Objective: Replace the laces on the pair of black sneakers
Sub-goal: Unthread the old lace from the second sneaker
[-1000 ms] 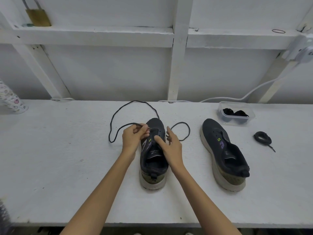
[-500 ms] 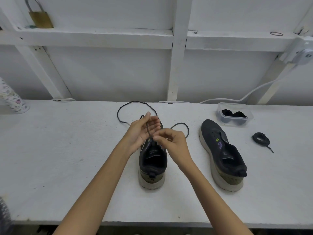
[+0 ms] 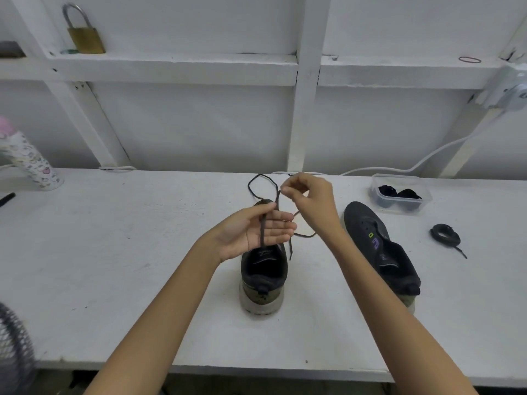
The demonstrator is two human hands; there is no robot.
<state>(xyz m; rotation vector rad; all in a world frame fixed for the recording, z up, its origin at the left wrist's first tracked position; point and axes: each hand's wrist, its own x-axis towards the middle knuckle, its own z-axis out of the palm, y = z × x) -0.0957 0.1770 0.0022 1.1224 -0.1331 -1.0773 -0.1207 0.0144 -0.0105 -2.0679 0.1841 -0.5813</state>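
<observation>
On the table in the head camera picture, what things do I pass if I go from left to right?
A patterned bottle → sneaker with a loose lace → second sneaker → coiled lace.

We see broad bare table (image 3: 128, 252) left of the middle sneaker (image 3: 263, 283), up to the patterned bottle (image 3: 34, 166). A lace (image 3: 265, 230) rises above that sneaker. On the right, the second sneaker (image 3: 382, 252), plastic box (image 3: 400, 193) and coiled lace (image 3: 445, 235) crowd the way.
</observation>
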